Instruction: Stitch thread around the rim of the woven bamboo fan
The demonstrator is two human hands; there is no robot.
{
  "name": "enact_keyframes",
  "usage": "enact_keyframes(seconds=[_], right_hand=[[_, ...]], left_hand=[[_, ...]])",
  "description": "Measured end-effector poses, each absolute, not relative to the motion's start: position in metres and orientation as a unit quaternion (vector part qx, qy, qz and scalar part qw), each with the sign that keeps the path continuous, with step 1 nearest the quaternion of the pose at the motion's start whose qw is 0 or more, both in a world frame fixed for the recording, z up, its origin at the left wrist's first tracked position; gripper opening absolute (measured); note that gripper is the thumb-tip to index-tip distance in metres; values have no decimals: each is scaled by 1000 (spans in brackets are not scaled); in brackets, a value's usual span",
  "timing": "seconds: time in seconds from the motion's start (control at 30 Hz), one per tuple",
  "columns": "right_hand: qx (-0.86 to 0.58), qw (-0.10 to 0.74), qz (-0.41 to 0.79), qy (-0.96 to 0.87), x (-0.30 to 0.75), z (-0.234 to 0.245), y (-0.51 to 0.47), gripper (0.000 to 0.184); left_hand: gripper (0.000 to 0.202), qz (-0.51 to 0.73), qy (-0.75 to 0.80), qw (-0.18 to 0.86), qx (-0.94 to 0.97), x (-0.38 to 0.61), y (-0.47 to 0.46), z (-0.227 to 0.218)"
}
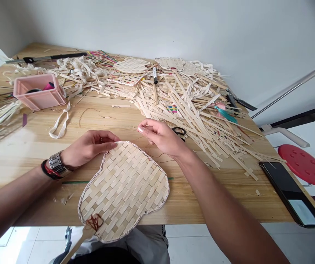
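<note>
A woven bamboo fan [124, 190] with a white-bound rim and a brown thread knot near its handle lies at the near edge of the wooden table [36, 146]. My left hand [90, 146], a metal watch on its wrist, grips the fan's far edge with curled fingers. My right hand [161, 137] hovers just beyond the fan with fingertips pinched on a thin brown thread [157, 156] that trails back to the fan's rim.
A big heap of bamboo strips [190, 106] covers the far right of the table, with scissors [178, 131], a marker [155, 75] and woven pieces. A pink box [39, 91] stands at the left. A phone [289, 190] lies at the right edge, beside a red stool [303, 165].
</note>
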State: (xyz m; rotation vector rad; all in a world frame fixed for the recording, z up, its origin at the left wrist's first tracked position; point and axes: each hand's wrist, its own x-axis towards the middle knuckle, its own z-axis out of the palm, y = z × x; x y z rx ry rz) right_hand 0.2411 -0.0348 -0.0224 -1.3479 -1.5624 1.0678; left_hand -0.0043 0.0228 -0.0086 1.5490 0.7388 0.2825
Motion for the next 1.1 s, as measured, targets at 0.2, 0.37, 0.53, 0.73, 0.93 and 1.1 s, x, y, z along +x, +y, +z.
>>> enact_keyframes(seconds=[0.2,0.37,0.53,0.73,0.93,1.1], right_hand=[[-542,398,428,-603,243,-24,-36,22],[-540,403,420,-608,244,-24,-35,22],[-543,400,423,-605,242,-23,-36,23],[-539,397,425,-609,241,-25,-35,24],[-528,395,433,-615,240,-24,-35,23],[-505,369,461,-630,236,-19,-38,24]], left_hand=[[25,129,327,649,674,-2,23,-9],[20,129,324,646,679,-2,22,-8],[23,134,328,637,684,-3,22,-10],[28,121,321,652,676,-3,23,-11],[27,111,312,650,684,-2,20,-8],[23,111,309,652,684,-1,17,-7]])
